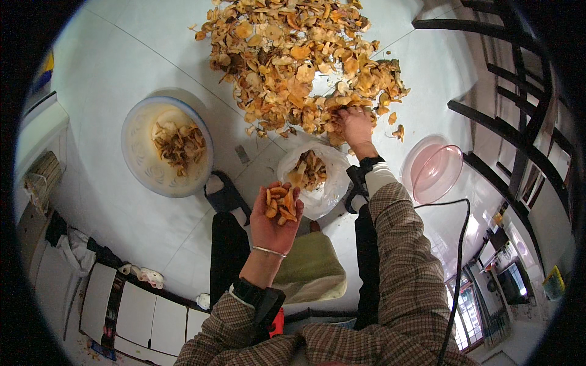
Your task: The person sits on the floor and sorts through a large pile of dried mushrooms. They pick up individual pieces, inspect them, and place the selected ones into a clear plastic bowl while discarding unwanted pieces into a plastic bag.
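My left hand point(277, 224) is palm up, cupped around a handful of small orange-brown mushrooms point(281, 203). Out in front, my right hand point(357, 126) reaches into the near edge of a broad heap of mushrooms point(293, 68) spread over the tiled floor. Its fingertips are partly hidden among the pieces, so whether they grip any cannot be told. Between my feet stands an opened clear plastic bag point(336, 183) with mushrooms inside. To the left, a large pale basin with a blue rim point(132, 169) holds another clump of mushrooms.
Two pink translucent plastic basins point(432, 171) sit right of my right arm. Dark wooden furniture bars point(494, 126) stand along the right side. A black cable point(460, 256) runs beside my right sleeve. Below my left hand is a yellow-green padded seat point(316, 265).
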`<action>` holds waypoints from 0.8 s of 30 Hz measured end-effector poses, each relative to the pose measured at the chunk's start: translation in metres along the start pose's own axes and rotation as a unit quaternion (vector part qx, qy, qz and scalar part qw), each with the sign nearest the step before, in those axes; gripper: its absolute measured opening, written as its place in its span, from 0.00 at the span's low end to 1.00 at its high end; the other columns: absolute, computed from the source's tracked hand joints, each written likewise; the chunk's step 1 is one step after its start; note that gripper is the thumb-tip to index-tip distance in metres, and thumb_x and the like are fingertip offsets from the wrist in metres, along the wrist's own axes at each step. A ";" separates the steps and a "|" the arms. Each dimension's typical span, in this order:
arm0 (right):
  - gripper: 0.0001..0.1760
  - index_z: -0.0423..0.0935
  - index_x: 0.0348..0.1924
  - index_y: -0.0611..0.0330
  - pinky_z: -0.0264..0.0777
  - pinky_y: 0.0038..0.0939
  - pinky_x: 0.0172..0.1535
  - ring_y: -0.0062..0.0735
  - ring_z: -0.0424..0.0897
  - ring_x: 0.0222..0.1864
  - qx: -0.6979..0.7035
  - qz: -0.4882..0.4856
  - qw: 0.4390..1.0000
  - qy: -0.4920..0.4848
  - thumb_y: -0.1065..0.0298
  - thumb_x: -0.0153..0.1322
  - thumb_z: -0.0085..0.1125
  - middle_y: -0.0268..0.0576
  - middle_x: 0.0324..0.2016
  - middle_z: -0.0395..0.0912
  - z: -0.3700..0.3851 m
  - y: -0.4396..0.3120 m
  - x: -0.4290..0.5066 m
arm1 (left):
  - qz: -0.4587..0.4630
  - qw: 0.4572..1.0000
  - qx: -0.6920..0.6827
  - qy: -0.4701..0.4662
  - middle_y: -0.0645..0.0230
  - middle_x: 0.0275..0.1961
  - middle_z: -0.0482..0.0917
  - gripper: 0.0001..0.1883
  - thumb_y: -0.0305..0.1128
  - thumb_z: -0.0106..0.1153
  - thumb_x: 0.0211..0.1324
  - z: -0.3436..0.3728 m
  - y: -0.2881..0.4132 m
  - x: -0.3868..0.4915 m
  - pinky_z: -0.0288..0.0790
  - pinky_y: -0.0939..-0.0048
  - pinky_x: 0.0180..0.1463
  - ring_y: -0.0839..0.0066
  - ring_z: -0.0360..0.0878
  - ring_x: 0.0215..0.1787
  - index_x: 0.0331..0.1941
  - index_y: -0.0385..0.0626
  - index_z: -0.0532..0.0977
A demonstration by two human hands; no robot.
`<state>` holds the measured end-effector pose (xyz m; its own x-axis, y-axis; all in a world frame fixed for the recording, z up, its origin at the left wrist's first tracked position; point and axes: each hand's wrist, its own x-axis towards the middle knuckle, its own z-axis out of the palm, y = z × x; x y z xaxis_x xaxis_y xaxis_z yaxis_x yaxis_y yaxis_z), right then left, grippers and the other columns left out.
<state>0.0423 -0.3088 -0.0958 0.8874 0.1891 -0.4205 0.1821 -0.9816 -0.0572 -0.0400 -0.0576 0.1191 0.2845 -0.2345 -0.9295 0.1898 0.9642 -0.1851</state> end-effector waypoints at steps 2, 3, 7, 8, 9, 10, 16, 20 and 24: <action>0.11 0.80 0.41 0.51 0.68 0.45 0.50 0.45 0.78 0.42 -0.032 0.056 0.998 -0.006 0.60 0.69 0.54 0.41 0.33 0.81 -0.004 0.008 -0.002 | 0.000 1.000 0.003 0.000 0.63 0.46 0.78 0.16 0.44 0.43 0.71 -0.001 0.000 0.000 0.73 0.59 0.52 0.60 0.74 0.55 0.44 0.44 0.74; 0.10 0.80 0.40 0.51 0.69 0.45 0.48 0.46 0.78 0.41 0.015 0.073 0.996 0.055 0.61 0.69 0.55 0.42 0.33 0.80 -0.007 0.007 -0.001 | 0.001 1.000 0.006 0.002 0.63 0.46 0.78 0.16 0.44 0.43 0.71 -0.001 -0.001 0.000 0.73 0.59 0.51 0.60 0.74 0.55 0.44 0.44 0.74; 0.10 0.78 0.40 0.54 0.72 0.44 0.38 0.49 0.78 0.37 0.153 0.058 0.972 0.170 0.65 0.67 0.59 0.46 0.32 0.80 -0.016 -0.016 0.007 | 0.002 1.000 0.009 0.005 0.64 0.46 0.78 0.17 0.45 0.42 0.71 -0.001 -0.002 0.001 0.74 0.59 0.52 0.60 0.74 0.55 0.44 0.45 0.74; 0.12 0.78 0.42 0.54 0.72 0.43 0.39 0.49 0.78 0.37 0.185 0.000 0.965 0.185 0.67 0.65 0.62 0.46 0.32 0.79 -0.014 -0.028 0.009 | 0.006 1.000 0.017 0.003 0.63 0.47 0.78 0.17 0.45 0.44 0.70 -0.001 -0.001 0.000 0.73 0.61 0.52 0.61 0.73 0.55 0.44 0.44 0.74; 0.15 0.77 0.45 0.53 0.72 0.43 0.43 0.48 0.77 0.41 0.214 -0.044 0.965 0.144 0.66 0.66 0.61 0.46 0.36 0.79 -0.011 -0.044 0.016 | 0.009 1.000 0.026 0.000 0.62 0.48 0.78 0.16 0.45 0.45 0.70 -0.001 -0.001 0.001 0.73 0.62 0.53 0.62 0.73 0.56 0.44 0.44 0.74; 0.20 0.74 0.52 0.52 0.70 0.43 0.49 0.48 0.76 0.46 0.174 -0.085 0.973 0.129 0.67 0.65 0.61 0.46 0.43 0.78 -0.007 -0.056 0.020 | 0.011 0.999 0.035 -0.005 0.62 0.49 0.77 0.16 0.44 0.46 0.70 -0.002 -0.001 0.001 0.73 0.63 0.53 0.63 0.73 0.56 0.45 0.43 0.74; 0.24 0.71 0.55 0.50 0.72 0.43 0.48 0.49 0.76 0.46 0.156 0.010 0.987 0.045 0.69 0.65 0.58 0.44 0.48 0.74 0.009 -0.078 0.039 | -0.001 0.999 0.013 -0.032 0.61 0.50 0.76 0.17 0.45 0.46 0.69 -0.005 0.001 0.002 0.73 0.63 0.53 0.63 0.71 0.57 0.45 0.43 0.74; 0.13 0.76 0.44 0.52 0.75 0.44 0.38 0.52 0.79 0.39 0.193 0.074 0.978 0.037 0.69 0.66 0.52 0.46 0.42 0.76 -0.002 -0.048 0.042 | 0.002 1.000 0.011 -0.023 0.61 0.49 0.76 0.17 0.45 0.46 0.69 -0.006 0.001 0.000 0.73 0.62 0.54 0.62 0.71 0.57 0.45 0.43 0.74; 0.12 0.77 0.41 0.52 0.76 0.45 0.37 0.50 0.80 0.39 0.213 0.115 0.967 0.077 0.70 0.66 0.51 0.47 0.38 0.78 -0.018 -0.021 0.039 | 0.008 1.000 0.015 -0.022 0.61 0.49 0.77 0.17 0.45 0.46 0.69 -0.006 0.001 0.000 0.73 0.62 0.53 0.62 0.71 0.57 0.45 0.43 0.74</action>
<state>0.0812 -0.2807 -0.0947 0.9418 -0.0668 -0.3294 -0.1904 -0.9137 -0.3591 -0.0451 -0.0557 0.1172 0.3289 -0.2251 -0.9172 0.2132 0.9638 -0.1601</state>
